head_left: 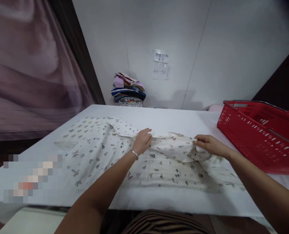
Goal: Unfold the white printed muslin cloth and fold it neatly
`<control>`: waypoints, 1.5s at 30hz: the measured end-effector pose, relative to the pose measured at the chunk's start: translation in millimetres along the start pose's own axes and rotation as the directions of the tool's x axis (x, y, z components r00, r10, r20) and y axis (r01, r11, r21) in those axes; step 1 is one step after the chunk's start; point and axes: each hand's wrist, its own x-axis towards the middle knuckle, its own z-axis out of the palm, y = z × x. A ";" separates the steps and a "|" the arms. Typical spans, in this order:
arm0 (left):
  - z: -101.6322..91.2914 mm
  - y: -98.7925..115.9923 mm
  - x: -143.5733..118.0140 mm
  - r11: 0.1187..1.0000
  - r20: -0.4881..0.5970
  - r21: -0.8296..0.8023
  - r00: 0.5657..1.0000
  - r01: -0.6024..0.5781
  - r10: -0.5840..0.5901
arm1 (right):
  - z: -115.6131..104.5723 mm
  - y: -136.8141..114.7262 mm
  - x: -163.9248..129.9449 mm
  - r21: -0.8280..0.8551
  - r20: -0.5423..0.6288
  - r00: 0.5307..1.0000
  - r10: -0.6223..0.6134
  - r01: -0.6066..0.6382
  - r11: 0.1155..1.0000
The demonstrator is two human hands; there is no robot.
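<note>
Lying beside red basket (256, 136); garment (105, 152) under hands.

Red basket (261, 136) crowding right side

This looks like a laundry or garment-sorting workroom. A white desk (173, 118) carries a printed garment (105, 152) spread flat. At 12 o'clock a stack of folded clothes (128, 89) sits against a plain panelled wall (207, 48), under a taped handwritten note (161, 65). At 2 o'clock a red basket (261, 133) rests on the desk. A mauve curtain (29, 71) hangs at 10 o'clock.
</note>
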 end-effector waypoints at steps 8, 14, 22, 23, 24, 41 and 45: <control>-42.1 -6.5 9.3 0.994 0.131 -0.087 0.989 -0.061 0.072 | -1.4 6.1 5.2 -0.156 -0.062 0.998 -0.006 -0.004 0.988; -41.9 -7.2 23.0 0.996 0.017 -0.074 0.999 -0.039 0.040 | -5.5 -9.0 12.3 -0.419 -0.200 0.975 -0.093 0.001 0.908; -45.6 -12.1 47.7 0.984 0.263 -0.145 0.963 0.102 -0.061 | -24.4 -23.5 19.5 -0.611 -0.228 0.970 -0.085 -0.075 0.788; -44.2 -12.5 48.8 0.986 0.325 -0.130 0.944 0.108 -0.061 | -25.2 -23.9 20.0 -0.620 -0.212 0.974 -0.079 -0.071 0.781; -42.0 -12.2 49.0 0.989 0.371 -0.115 0.928 0.094 -0.045 | -25.6 -23.9 20.2 -0.629 -0.198 0.977 -0.080 -0.064 0.775; -0.5 1.8 -48.0 0.936 0.226 -0.340 0.974 0.091 -0.012 | 10.9 -3.8 -46.8 -0.660 -0.033 0.991 -0.130 0.076 0.747; 1.9 -10.3 -34.0 0.940 0.217 -0.233 0.956 0.249 -0.199 | 17.0 -1.8 -51.7 -0.668 -0.032 0.987 -0.158 0.097 0.737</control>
